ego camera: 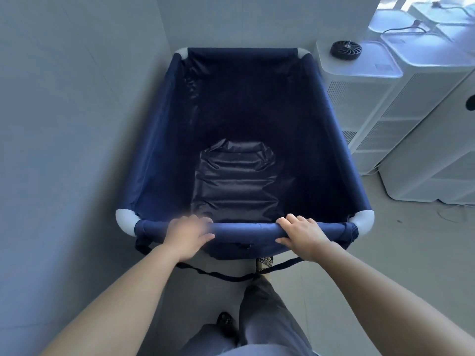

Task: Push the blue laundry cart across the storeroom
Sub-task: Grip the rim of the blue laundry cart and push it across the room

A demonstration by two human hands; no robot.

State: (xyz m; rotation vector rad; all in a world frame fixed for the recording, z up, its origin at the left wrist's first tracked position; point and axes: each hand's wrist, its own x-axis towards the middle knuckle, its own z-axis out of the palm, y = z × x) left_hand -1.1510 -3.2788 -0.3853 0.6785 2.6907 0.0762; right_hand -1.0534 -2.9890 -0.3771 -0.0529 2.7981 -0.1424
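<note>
The blue laundry cart (159, 140) stands right in front of me, a deep navy fabric bin on a frame with white corner pieces. Its far end lies close to the wall ahead. A dark folded piece of fabric (235, 181) lies on the cart's bottom. My left hand (187, 237) grips the near top rail left of centre, fingers curled over it and thumb under. My right hand (303, 235) grips the same rail right of centre in the same way.
A grey wall (72, 124) runs close along the cart's left side. White air purifiers (365, 98) stand in a row on the right, near the cart's right side. Loose dark straps (223, 274) hang under the near rail. My legs and shoes show below.
</note>
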